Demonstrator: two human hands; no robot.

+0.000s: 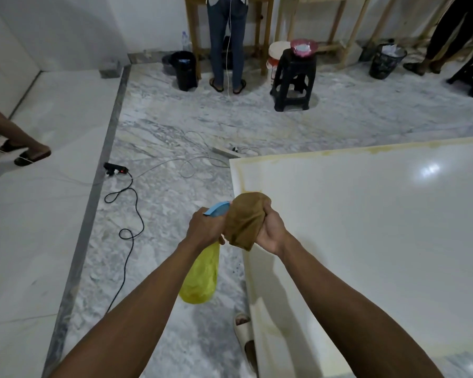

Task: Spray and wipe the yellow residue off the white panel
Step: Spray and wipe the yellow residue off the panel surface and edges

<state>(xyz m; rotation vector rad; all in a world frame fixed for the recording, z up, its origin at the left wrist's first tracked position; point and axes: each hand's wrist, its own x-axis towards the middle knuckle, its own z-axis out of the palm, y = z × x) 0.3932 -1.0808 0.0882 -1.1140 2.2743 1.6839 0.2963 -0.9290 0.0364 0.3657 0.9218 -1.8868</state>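
Grey-veined marble floor (257, 118) carries everything; white panel (366, 227) lies flat on it at right, w/ yellow residue (377, 149) along far & left edges. Black power strip (115, 169) w/ looped black cable (129, 227) sits left of panel, white power strip (225, 151) just beyond its far corner. Further back: black stool (294, 80), black bin (186, 70), mesh bin (387, 61), white bucket (275, 60).

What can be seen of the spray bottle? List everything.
The spray bottle has a see-through yellow body, plastic by the look, and a light blue trigger head. The left hand grips its neck, hiding most of the trigger. It hangs tilted above the marble floor, body down toward the camera, head pointing at the brown cloth bunched in the right hand. The nozzle sits right by the cloth; contact cannot be told. It is beside the white panel's left edge.
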